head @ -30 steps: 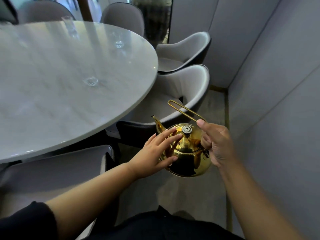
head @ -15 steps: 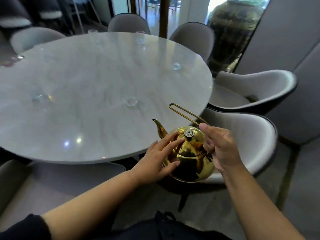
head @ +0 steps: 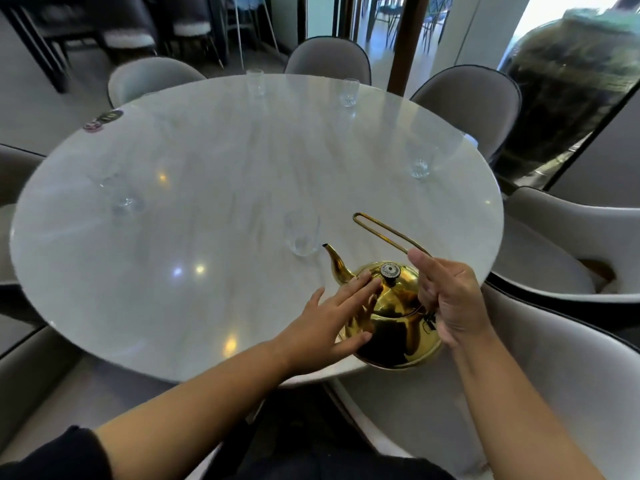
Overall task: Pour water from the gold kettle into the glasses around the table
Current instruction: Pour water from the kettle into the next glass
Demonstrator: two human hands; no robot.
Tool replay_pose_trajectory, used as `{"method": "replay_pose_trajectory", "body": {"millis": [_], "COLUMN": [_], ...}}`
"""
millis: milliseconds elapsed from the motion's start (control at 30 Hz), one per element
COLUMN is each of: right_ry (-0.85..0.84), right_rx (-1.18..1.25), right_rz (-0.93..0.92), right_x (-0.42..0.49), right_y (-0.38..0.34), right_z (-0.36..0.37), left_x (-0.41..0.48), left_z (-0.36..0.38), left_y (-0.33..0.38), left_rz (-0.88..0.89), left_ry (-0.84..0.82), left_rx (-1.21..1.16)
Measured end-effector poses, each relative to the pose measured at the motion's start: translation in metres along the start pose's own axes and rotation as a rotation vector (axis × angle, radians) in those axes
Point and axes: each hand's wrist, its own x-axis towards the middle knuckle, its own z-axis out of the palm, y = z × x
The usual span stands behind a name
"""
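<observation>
The right hand (head: pixel 446 299) grips the gold kettle (head: pixel 391 317) by its wire handle, fingers curled shut around it, above the near edge of the round marble table (head: pixel 207 188). The left hand (head: pixel 332 320) lies flat against the kettle's side, fingers spread open, grasping nothing. The spout points toward the nearest glass (head: pixel 302 233).

Grey upholstered chairs (head: pixel 467 98) around the rim, a large dark mossy urn (head: pixel 561 81) beyond.

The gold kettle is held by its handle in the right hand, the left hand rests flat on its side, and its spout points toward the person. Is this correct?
Not quite. In the head view the gold kettle has its spout pointing away from the person, toward the nearest glass on the table. The rest holds: the right hand holds the handle, and the left hand rests flat on the side.
</observation>
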Motion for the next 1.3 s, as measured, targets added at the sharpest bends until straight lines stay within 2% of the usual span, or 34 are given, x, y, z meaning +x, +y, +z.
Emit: {"method": "replay_pose_trajectory", "body": {"millis": [300, 600, 967, 1300], "right_ry": [0.022, -0.086, -0.237, -0.227], "right_rx": [-0.109, -0.303, -0.474, -0.594], "right_rz": [-0.03, -0.011, -0.031, -0.033], "right_x": [0.068, 0.111, 0.133, 0.138], "right_y": [-0.006, -0.018, -0.03, -0.034], "right_z": [0.036, 0.047, 0.061, 0.071], "left_x": [0.044, 0.066, 0.072, 0.069], "left_z": [-0.04, -0.05, -0.054, -0.052], "left_y": [-0.05, -0.069, -0.079, -0.08], "left_rz": [0.026, 0.01, 0.013, -0.005], "left_ry": [-0.065, -0.086, -0.067, -0.072], "left_rx": [-0.018, -0.12, -0.15, -0.197]}}
